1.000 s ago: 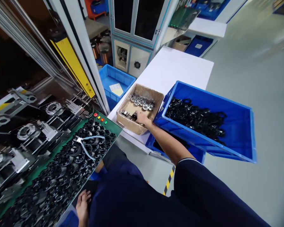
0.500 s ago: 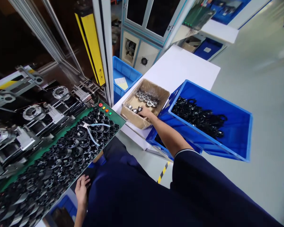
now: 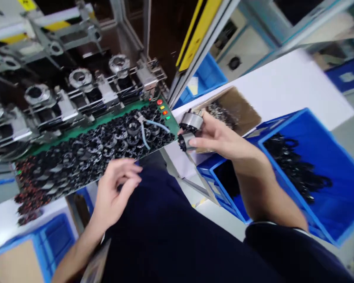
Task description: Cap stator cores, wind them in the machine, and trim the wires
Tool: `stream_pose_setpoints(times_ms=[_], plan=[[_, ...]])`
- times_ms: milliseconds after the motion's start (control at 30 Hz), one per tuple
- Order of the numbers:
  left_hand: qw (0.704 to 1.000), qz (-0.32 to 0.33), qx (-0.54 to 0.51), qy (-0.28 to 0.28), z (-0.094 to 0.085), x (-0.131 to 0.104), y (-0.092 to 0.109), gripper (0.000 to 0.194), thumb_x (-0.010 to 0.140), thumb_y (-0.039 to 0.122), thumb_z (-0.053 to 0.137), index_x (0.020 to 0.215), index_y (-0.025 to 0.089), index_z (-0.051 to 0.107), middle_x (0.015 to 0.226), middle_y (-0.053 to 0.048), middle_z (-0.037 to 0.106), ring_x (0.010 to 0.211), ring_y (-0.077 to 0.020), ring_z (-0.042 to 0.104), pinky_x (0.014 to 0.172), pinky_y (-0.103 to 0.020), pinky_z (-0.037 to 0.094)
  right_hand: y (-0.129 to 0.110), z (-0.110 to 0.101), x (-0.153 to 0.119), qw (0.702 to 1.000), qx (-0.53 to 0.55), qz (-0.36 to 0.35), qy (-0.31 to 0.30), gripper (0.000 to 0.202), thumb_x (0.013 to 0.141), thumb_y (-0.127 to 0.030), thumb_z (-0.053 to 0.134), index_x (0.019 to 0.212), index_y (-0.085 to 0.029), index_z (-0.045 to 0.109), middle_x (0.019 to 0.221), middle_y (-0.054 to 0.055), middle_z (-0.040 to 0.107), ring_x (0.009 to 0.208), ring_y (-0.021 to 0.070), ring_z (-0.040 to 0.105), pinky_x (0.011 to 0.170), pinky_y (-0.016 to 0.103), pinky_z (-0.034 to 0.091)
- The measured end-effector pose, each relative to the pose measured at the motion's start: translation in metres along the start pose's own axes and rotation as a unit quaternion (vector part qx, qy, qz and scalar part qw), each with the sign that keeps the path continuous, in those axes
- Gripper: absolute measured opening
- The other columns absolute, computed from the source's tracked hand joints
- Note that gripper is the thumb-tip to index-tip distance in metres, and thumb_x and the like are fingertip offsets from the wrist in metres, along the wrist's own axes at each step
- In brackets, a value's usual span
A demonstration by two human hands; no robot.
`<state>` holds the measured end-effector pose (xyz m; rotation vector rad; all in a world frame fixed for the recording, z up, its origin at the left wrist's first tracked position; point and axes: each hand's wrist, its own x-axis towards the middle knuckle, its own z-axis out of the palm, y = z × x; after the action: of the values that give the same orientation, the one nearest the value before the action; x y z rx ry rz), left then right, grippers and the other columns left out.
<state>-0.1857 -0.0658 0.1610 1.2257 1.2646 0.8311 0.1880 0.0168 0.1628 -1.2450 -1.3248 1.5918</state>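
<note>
My right hand (image 3: pixel 216 135) grips two ring-shaped parts (image 3: pixel 191 121) with smooth silver metal bands and black toothed edges, one above the other. It is in front of the cardboard box (image 3: pixel 246 108), where more metal rings lie blurred. Over the front edge of the green bench hovers my left hand (image 3: pixel 116 188), its fingers loosely bent and apart, holding nothing. Beyond it, a dense layer of black and metallic rings (image 3: pixel 97 143) covers the bench top. Pliers with pale blue handles (image 3: pixel 144 131) lie on those rings at the right end.
Machine fixtures with round metal heads (image 3: pixel 80 78) line the back of the bench. Coloured buttons (image 3: pixel 164 113) sit at its right corner. To the right, a large blue bin (image 3: pixel 339 188) holds black parts beside a white table (image 3: pixel 297 86). A yellow-edged post (image 3: pixel 191 43) rises behind.
My right hand has come up out of the cardboard box with two ring parts and moved toward the bench. My left hand has risen from beside my body. The view has turned left.
</note>
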Motion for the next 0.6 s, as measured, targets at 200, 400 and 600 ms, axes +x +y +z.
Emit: stream_pose_setpoints(times_ms=[200, 400, 600], plan=[[0.984, 0.108, 0.134, -0.046, 0.012, 0.031, 0.054, 0.063, 0.111, 0.055, 0.082, 0.162, 0.023, 0.065, 0.136, -0.005, 0.077, 0.112, -0.0253, 0.078, 0.092, -0.037, 0.064, -0.042, 0.089, 0.017, 0.968, -0.074, -0.028, -0.236, 0.038, 0.092, -0.030, 0.100, 0.115, -0.036, 0.071, 0.109, 0.000, 0.078, 0.096, 0.0226, 0.080, 0.066, 0.031, 0.072], [0.994, 0.102, -0.023, -0.025, -0.014, 0.022, 0.019, 0.040, 0.112, 0.050, 0.087, 0.138, 0.026, 0.069, 0.122, -0.004, 0.074, 0.102, -0.0181, 0.076, 0.079, -0.025, 0.066, -0.047, 0.119, 0.016, 0.958, -0.111, -0.020, -0.262, 0.077, 0.106, -0.038, 0.087, 0.175, -0.037, 0.054, 0.140, 0.006, 0.080, 0.120, 0.0249, 0.082, 0.089, 0.036, 0.076], [0.978, 0.014, -0.205, 0.044, -0.050, 0.030, 0.007, 0.054, 0.098, 0.063, 0.100, 0.112, 0.027, 0.062, 0.110, 0.001, 0.081, 0.088, -0.0201, 0.088, 0.067, -0.026, 0.071, -0.052, 0.114, 0.026, 0.964, 0.029, 0.072, -0.256, 0.071, 0.116, -0.060, 0.078, 0.178, -0.032, 0.058, 0.131, 0.008, 0.080, 0.115, 0.0246, 0.081, 0.097, 0.040, 0.076]])
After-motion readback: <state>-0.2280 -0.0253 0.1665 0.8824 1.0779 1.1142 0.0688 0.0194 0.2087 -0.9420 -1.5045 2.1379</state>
